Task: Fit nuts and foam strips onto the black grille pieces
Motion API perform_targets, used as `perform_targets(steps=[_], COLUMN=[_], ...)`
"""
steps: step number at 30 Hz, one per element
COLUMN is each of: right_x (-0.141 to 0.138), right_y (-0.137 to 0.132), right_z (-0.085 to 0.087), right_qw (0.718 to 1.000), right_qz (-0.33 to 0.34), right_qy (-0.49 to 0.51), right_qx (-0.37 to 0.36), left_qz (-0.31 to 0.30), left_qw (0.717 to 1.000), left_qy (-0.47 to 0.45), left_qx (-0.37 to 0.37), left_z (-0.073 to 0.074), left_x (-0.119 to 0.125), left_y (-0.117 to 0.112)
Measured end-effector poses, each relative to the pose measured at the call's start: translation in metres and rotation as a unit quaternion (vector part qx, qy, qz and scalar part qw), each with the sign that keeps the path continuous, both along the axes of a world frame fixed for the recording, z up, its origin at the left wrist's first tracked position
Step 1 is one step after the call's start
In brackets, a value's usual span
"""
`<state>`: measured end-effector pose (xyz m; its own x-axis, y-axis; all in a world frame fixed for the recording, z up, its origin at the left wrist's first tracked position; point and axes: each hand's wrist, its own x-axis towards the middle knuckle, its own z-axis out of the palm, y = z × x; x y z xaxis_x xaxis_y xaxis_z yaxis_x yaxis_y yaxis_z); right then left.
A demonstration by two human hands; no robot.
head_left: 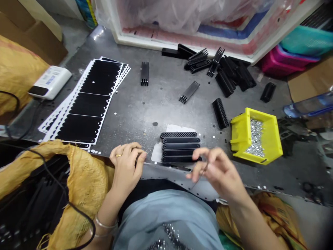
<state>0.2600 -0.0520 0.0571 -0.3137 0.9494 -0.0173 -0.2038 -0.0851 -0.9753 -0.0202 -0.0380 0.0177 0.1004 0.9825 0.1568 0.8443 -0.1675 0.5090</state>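
Note:
My left hand point(127, 163) rests at the table's front edge, its fingers loosely bent and a little apart, with nothing in them. My right hand point(218, 170) pinches a thin dark stick-like tool point(199, 178), slightly blurred, that slants down toward me; its exact kind cannot be made out. Just beyond the right fingertips lies a row of several long black plastic bars point(180, 146) side by side, the farthest with a honeycomb face up. A slim black tool point(178, 167) lies along the table edge in front of the row.
A yellow bin point(272, 133) of small silvery parts point(256, 135) stands at right. Black plastic pieces point(231, 74) are heaped at the back. Sheets of black stickers point(88, 100) and a white device point(50, 83) lie left. A yellow sack point(88, 173) bulges beside the left forearm.

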Motion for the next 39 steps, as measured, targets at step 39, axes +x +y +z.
perform_targets(steps=[39], right_x=[0.005], right_y=[0.099], right_z=[-0.02], right_qw=[0.858], right_qz=[0.005], right_qy=[-0.431], right_qx=[0.278], left_qz=[0.027], left_qw=[0.98], left_qy=[-0.174], left_qx=[-0.092], left_z=[-0.006], left_x=[0.038], left_y=[0.077])
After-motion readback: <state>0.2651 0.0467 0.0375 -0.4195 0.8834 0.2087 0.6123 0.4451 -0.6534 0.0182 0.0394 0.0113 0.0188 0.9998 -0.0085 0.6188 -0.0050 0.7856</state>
